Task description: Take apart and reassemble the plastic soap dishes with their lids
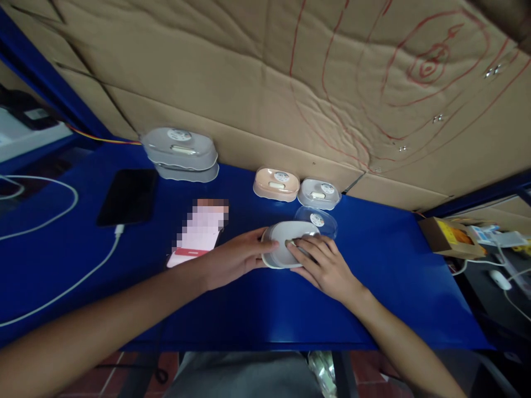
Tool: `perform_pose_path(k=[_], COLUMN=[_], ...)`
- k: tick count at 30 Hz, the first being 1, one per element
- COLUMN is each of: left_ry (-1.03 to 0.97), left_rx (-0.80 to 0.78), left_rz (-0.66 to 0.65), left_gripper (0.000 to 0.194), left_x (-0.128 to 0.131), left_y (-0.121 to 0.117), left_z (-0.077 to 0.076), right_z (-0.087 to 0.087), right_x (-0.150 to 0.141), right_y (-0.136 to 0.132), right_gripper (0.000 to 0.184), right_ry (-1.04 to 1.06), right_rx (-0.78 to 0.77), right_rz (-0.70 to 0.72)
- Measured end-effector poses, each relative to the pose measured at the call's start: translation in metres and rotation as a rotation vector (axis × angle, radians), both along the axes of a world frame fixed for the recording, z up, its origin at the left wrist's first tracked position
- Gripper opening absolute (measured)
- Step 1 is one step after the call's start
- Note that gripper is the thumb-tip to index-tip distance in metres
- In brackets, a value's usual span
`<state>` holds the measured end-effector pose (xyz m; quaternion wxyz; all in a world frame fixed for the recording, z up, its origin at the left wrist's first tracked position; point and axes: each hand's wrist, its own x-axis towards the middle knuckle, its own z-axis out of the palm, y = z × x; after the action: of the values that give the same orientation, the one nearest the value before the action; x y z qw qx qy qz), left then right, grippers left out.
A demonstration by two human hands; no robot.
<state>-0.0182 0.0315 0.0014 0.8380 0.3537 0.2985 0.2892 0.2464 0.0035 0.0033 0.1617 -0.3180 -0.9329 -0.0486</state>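
Note:
A pale grey oval container, shaped like a soap box, point(282, 231) is held just above the blue table. My left hand point(243, 254) grips its left end, thumb over the top and fingers at the side. Over its right side lies my right hand point(326, 262), fingers bent inward on the upper face and thumb along the near edge. A small pale piece shows at the right fingertips; whether it is held or part of the container, I cannot tell. Just behind lies a clear lid point(327, 222) with a round sticker.
Along the cardboard wall point(232, 94) stand a peach lidded container point(265, 179), a grey one point(307, 190) and a stack of larger grey ones point(155, 146). Left are a black phone point(126, 199), a lit phone point(197, 235) and a white cable point(97, 273). An open carton point(435, 237) sits right.

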Motion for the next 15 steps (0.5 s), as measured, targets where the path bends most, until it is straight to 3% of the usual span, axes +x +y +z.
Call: perform_pose_path(k=[6,10,15], left_ry=[-0.037,-0.028,-0.004], left_rx=[-0.059,-0.077,-0.126], left_rz=[0.039,0.071,0.236], left_gripper=[0.046,0.044,0.04], left_x=[0.0,-0.001,-0.004], left_y=[0.002,0.004,0.013], left_z=[0.0,0.002,0.002], right_z=[-0.007,-0.011,-0.024], right_x=[-0.003,0.006,0.043], right_y=[-0.002,0.005,0.036], right_gripper=[0.06,0.054,0.063], right_ry=[0.023,0.111,0.221], right_rx=[0.035,-0.023,-0.099], right_rz=[0.055,0.072,-0.301])
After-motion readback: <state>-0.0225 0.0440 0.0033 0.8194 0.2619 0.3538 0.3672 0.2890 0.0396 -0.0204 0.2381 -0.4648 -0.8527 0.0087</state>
